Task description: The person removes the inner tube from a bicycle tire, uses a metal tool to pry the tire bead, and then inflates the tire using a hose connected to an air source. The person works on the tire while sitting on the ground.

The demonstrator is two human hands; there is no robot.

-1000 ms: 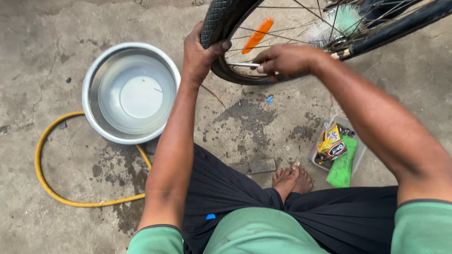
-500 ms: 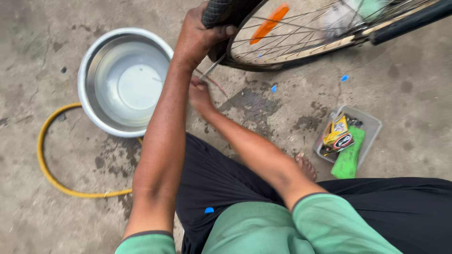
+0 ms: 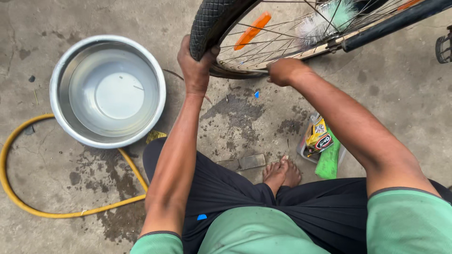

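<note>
Head view: left hand (image 3: 197, 66) around tyre (image 3: 207, 23) edge.

black tyre (image 3: 207, 23), orange reflector (image 3: 253, 30), yellow hose (image 3: 56, 212)

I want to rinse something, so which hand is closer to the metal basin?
Left. The left hand grips the tyre just right of the metal basin; the right hand is farther right, at the rim.

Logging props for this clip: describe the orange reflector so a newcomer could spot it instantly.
Start at the bicycle wheel gripped by the left hand at the top of the view. Among its thin metal spokes sits the orange reflector, a slanted plastic bar. It is the only orange piece on the wheel.
</note>
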